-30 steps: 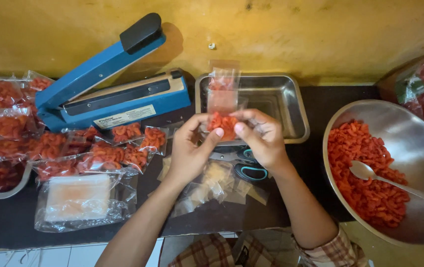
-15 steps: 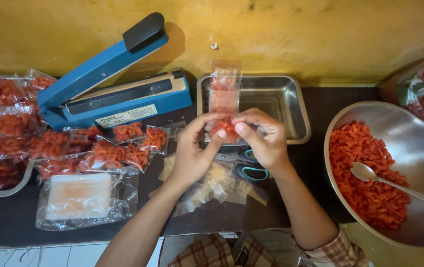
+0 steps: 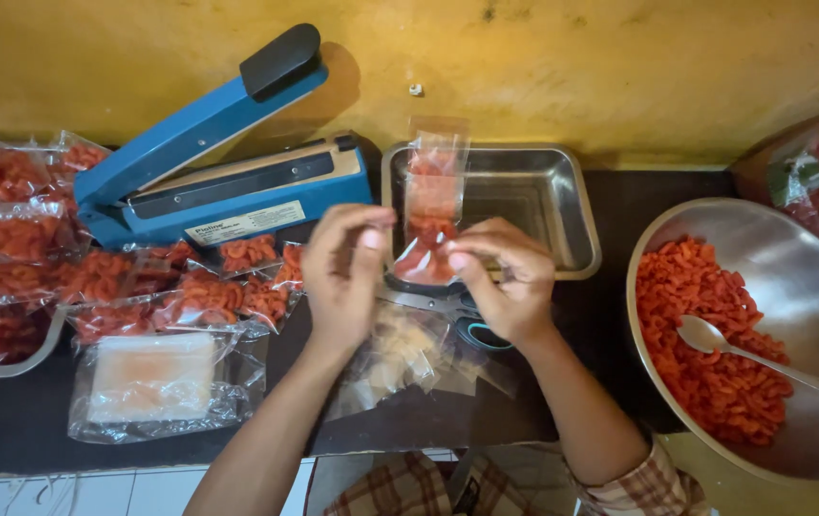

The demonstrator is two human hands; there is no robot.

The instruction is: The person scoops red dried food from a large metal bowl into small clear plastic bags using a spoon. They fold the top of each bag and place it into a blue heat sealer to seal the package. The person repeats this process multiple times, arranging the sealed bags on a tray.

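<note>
Both hands hold a small clear plastic bag (image 3: pixel 430 205) partly filled with red snack pieces, upright above the table. My left hand (image 3: pixel 344 272) pinches its left side and my right hand (image 3: pixel 503 275) pinches its right side near the bottom. The bag's open top stands in front of a rectangular steel tray (image 3: pixel 562 205). Scissors with dark handles (image 3: pixel 471 330) lie just under my hands, on a pile of empty clear bags (image 3: pixel 400 358).
A blue impulse heat sealer (image 3: pixel 228 172) with its arm raised sits at back left. Several filled red snack bags (image 3: pixel 142 282) lie left of it. A big steel bowl (image 3: pixel 810 287) of red snacks with a spoon (image 3: pixel 715 339) stands right. Another clear packet (image 3: pixel 156 382) lies front left.
The bag has tilted and shifted slightly as my fingers work along its lower part. My left hand has turned more upright beside it.
</note>
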